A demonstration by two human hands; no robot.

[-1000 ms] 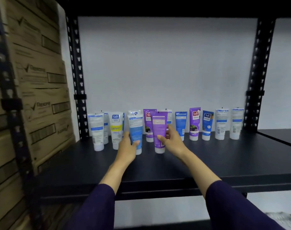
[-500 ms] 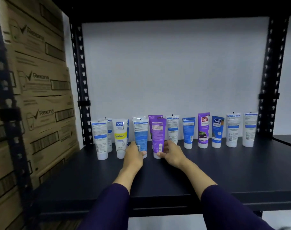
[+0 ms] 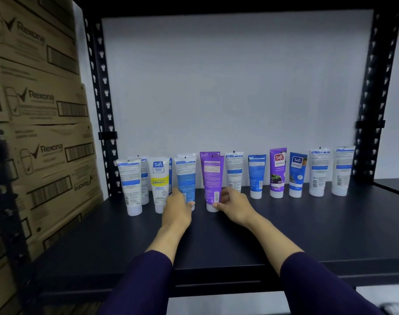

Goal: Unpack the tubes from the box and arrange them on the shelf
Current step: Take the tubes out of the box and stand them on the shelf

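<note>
Left hand (image 3: 177, 206) gripping blue plastic tube (image 3: 186, 181), right hand (image 3: 233, 204) pinching cap end of upright purple plastic tube (image 3: 212, 180) just right of it on dark shelf (image 3: 307, 223); risk: careless release topples tightly packed neighbours.

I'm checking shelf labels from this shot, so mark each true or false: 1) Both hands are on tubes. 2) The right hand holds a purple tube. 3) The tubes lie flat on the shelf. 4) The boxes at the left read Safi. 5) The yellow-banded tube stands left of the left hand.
1) True: the left hand grips a blue tube, the right hand another.
2) True: it pinches the purple tube near its cap.
3) False: they stand cap-down on the shelf.
4) False: the cardboard boxes read Rexona.
5) True: the yellow-banded tube is there.
</note>
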